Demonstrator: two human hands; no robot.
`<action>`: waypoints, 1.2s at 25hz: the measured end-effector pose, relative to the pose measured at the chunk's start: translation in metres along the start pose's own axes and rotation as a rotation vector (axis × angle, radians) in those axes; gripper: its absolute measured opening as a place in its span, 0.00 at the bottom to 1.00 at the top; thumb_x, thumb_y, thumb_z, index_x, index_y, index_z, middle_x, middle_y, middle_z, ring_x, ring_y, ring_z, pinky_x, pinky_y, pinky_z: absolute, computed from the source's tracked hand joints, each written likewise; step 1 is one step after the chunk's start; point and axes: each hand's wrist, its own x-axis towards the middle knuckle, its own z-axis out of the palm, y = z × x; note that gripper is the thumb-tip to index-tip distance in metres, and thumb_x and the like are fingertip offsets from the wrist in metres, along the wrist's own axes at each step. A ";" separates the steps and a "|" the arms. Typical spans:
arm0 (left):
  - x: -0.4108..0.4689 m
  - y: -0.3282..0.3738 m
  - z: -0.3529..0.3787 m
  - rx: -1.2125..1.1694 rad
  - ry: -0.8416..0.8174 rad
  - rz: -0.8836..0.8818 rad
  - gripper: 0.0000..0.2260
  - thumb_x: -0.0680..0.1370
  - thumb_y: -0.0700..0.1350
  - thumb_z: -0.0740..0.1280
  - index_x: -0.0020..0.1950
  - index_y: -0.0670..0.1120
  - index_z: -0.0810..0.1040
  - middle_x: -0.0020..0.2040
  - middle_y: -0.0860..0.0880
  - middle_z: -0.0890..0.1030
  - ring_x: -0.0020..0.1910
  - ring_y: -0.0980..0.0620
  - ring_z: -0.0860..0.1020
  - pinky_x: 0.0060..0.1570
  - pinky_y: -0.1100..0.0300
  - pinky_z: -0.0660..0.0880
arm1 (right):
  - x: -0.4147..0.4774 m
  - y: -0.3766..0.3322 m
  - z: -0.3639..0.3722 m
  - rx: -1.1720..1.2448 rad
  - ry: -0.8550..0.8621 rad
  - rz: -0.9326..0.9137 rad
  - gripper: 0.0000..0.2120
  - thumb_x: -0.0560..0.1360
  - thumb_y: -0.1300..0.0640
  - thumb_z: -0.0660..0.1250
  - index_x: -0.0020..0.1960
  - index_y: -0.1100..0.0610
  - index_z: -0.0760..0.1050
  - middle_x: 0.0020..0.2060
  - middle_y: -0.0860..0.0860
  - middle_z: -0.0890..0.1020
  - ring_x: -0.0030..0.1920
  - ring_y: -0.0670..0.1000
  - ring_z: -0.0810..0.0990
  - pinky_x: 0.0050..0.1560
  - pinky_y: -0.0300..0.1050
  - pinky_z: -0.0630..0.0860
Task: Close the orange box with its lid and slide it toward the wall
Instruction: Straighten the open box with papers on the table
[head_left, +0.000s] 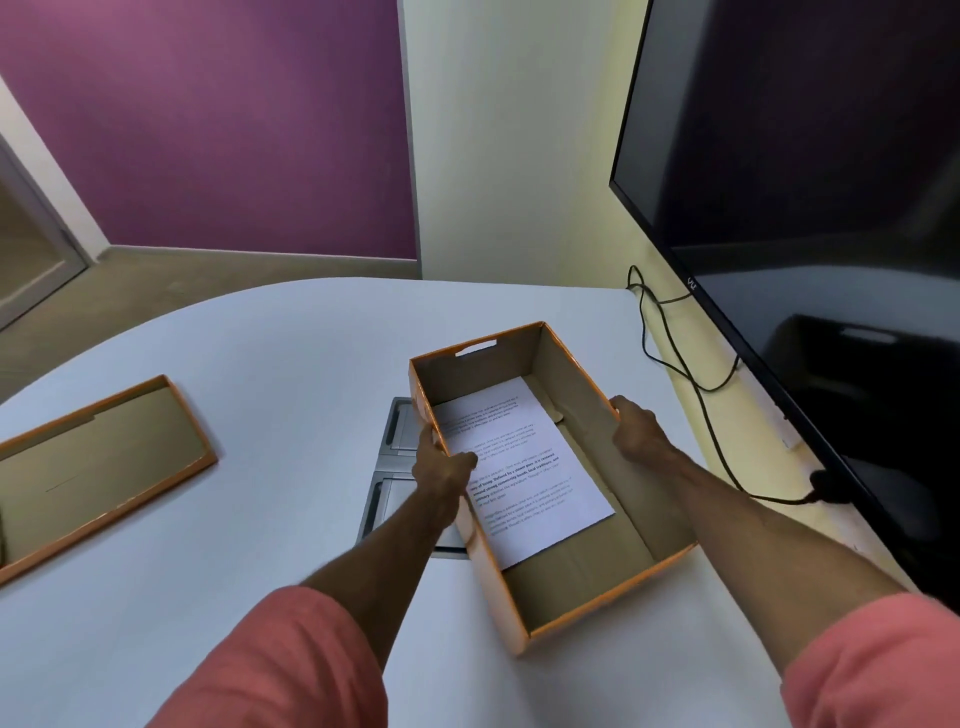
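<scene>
Got both hands clamped on the orange box (545, 467), centre-right of frame: left grip (441, 467) and right grip (636, 428) on the long walls. Lid (98, 467) sits far left on the desk (260, 389); I'd square the box before fetching it.

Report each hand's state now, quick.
Left hand: closed on the left wall of the orange box.
Right hand: closed on the box's right wall.
</scene>
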 end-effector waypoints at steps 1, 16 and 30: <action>-0.006 0.001 -0.011 0.003 -0.003 0.040 0.29 0.76 0.32 0.65 0.73 0.49 0.62 0.67 0.43 0.73 0.54 0.43 0.76 0.51 0.45 0.77 | -0.009 -0.007 0.003 0.047 0.007 0.014 0.18 0.72 0.70 0.54 0.60 0.61 0.69 0.48 0.62 0.75 0.43 0.59 0.75 0.39 0.45 0.71; -0.039 -0.014 -0.229 0.218 -0.238 0.170 0.35 0.77 0.29 0.62 0.79 0.49 0.54 0.78 0.44 0.60 0.75 0.40 0.63 0.65 0.41 0.72 | -0.177 -0.131 0.096 0.366 0.073 0.098 0.22 0.76 0.71 0.54 0.68 0.61 0.70 0.51 0.55 0.79 0.41 0.49 0.76 0.31 0.34 0.68; -0.086 -0.071 -0.304 0.205 -0.243 0.162 0.26 0.77 0.34 0.66 0.73 0.43 0.62 0.76 0.43 0.64 0.74 0.43 0.64 0.68 0.45 0.70 | -0.274 -0.152 0.166 0.369 0.087 0.257 0.23 0.77 0.69 0.56 0.71 0.60 0.66 0.64 0.59 0.76 0.61 0.61 0.77 0.51 0.45 0.75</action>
